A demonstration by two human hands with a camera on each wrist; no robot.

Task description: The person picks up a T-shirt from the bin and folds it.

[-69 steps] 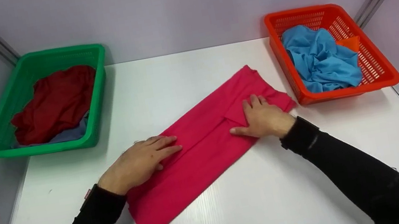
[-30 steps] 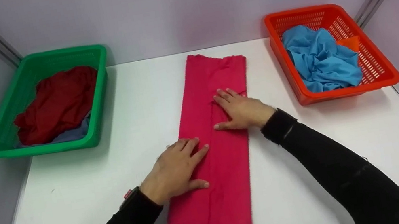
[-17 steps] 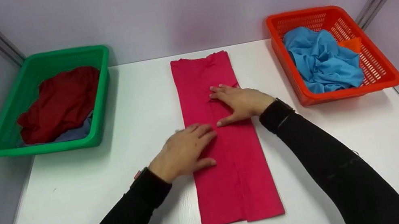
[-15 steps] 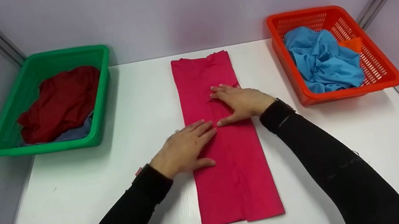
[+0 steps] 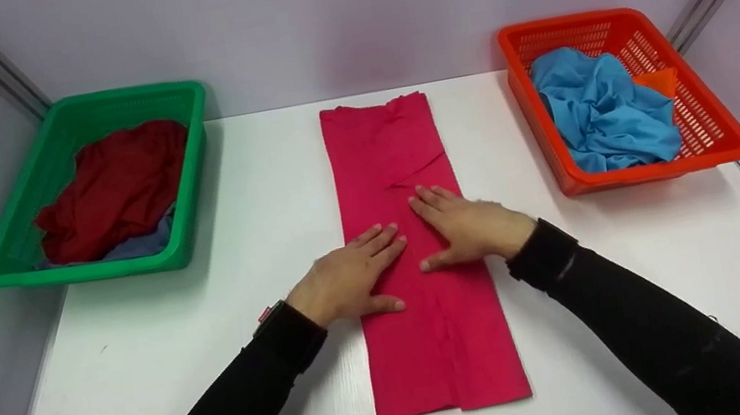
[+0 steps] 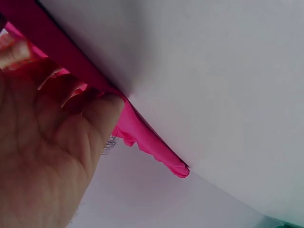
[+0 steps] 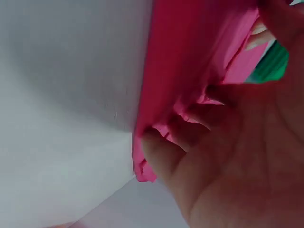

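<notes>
A pink garment [image 5: 408, 360], folded into a long narrow strip, lies lengthwise on the white table in the head view. Its folded edges meet along a seam down the middle, and a slanting crease shows in its upper right part. My left hand [image 5: 350, 277] rests on the left half with fingers spread. Across from it, my right hand [image 5: 471, 226] lies flat on the right half, fingertips just below the crease. Both wrist views show the fingers laid straight against the pink cloth [image 6: 147, 137], with nothing pinched.
At the back left stands a green basket [image 5: 189, 194] holding a dark red cloth [image 5: 117, 195] and a greyish-blue cloth [image 5: 144, 243]. An orange-red basket [image 5: 653, 171] at the back right holds a light blue cloth [image 5: 601, 113] and an orange piece. Pale walls enclose three sides.
The pink garment has turned from slanting to lying straight away from me. Since half a second ago my right hand has slid toward me along it; the left has barely moved.
</notes>
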